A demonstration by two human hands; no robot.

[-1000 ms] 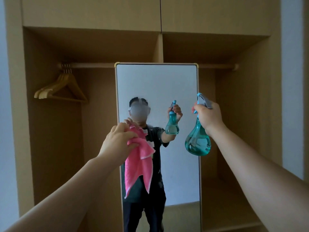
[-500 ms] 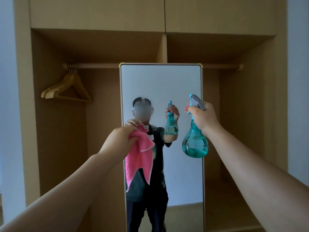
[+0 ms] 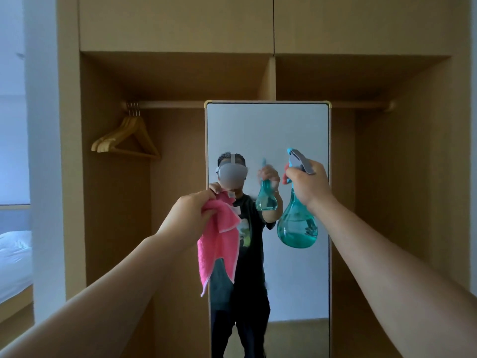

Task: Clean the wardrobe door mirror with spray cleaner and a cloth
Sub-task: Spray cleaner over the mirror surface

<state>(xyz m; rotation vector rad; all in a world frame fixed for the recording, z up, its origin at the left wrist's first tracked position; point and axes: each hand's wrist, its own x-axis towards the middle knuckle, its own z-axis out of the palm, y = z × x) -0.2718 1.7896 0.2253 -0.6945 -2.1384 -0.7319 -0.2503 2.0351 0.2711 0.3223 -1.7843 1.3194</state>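
Mirror-cleaning gear was nearest me, one piece in each of my two hands. My left hand was clenched around the top of one pink cloth, which hung straight down from my fist, its long axis vertical and its lowest corner pointing at the floor. My right hand was wrapped around the neck of one teal spray bottle, a finger on the trigger. The bottle stood upright in my grip, long axis vertical, bulbous base down, and its nozzle pointed away from me and slightly left, toward the glass. Whether the cloth touched the glass I could not tell.

Beyond my hands stood the single mirror, tall and narrow, long axis vertical, its thin frame set in the middle of the open wardrobe. The cloth overlapped its left edge and the bottle sat before its right half. The glass gave back my reflection holding the same two things.

Farther back, a rail crossed the wardrobe, and a bunch of wooden hangers hung at its left end; I counted about four hooks. At far left a bed showed.
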